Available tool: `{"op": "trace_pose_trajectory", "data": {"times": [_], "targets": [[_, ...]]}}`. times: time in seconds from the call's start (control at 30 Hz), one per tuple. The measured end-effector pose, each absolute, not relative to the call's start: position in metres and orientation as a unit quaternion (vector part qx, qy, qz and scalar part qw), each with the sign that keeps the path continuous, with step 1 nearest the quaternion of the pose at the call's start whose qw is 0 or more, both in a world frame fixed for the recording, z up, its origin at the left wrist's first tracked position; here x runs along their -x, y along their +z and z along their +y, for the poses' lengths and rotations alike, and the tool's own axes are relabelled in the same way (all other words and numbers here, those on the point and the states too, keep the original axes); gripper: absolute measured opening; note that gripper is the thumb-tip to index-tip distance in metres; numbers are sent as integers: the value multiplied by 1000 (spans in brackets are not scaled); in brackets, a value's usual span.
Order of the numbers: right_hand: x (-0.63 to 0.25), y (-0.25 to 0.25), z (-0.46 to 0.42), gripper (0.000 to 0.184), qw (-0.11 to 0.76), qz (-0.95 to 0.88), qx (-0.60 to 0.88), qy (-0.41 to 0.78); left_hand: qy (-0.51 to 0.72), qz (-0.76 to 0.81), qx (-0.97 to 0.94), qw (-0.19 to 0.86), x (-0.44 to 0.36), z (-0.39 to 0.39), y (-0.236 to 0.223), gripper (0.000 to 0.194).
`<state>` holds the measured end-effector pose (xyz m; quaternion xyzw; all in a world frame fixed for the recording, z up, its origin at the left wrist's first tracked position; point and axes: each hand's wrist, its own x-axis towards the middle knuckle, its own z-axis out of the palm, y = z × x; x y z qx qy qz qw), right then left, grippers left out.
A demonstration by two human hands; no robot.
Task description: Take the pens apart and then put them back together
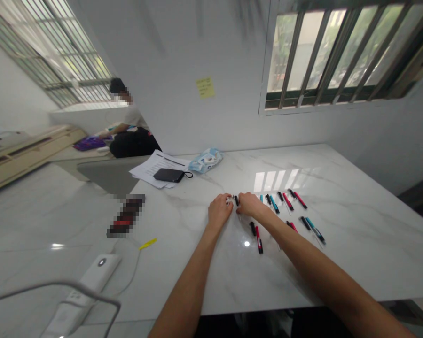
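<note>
My left hand [220, 210] rests on the marble-patterned table with its fingers curled around a small white piece [229, 200]. Close beside it, my right hand [249, 204] is closed, its fingertips hiding whatever they grip. Between the two hands shows a small black pen cap [237, 201]. Around my right arm lie pens taken apart in small groups: a red pen barrel [259, 240] with a black cap [253, 229], a teal barrel [274, 204], another red barrel [300, 200], and a teal barrel with a black end [315, 230]. Thin clear or white pieces lie beside some of them.
At the back are printed papers [150, 164], a black pouch [169, 175] with a strap, and a blue-white packet [206, 160]. A white power strip [88, 291], its cable and a yellow strip [148, 243] lie left. Another person [134, 122] sits beyond the partition.
</note>
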<state>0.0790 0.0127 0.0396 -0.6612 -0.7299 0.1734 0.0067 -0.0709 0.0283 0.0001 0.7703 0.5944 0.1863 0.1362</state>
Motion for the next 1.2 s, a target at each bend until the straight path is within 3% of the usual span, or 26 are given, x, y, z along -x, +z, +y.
{"op": "trace_pose_trajectory", "data": {"times": [0.43,0.6,0.73,0.9,1.07,1.2], "targets": [[-79,40,12,43,16,-730,660,176,176,578,-786,130,71,26,-2,28],[-83,41,13,39,26,-734,655,177,274,538,-771,205,73,31,2,27],[-90,47,17,36,134,-744,617,221,418,467,-696,351,73,35,7,43],[-91,58,18,33,331,-742,432,391,503,414,-612,449,71,36,11,57],[-83,58,17,36,367,-704,365,487,511,416,-580,480,73,33,18,67],[-76,54,20,27,365,-687,444,445,543,422,-568,452,76,35,18,53]]}}
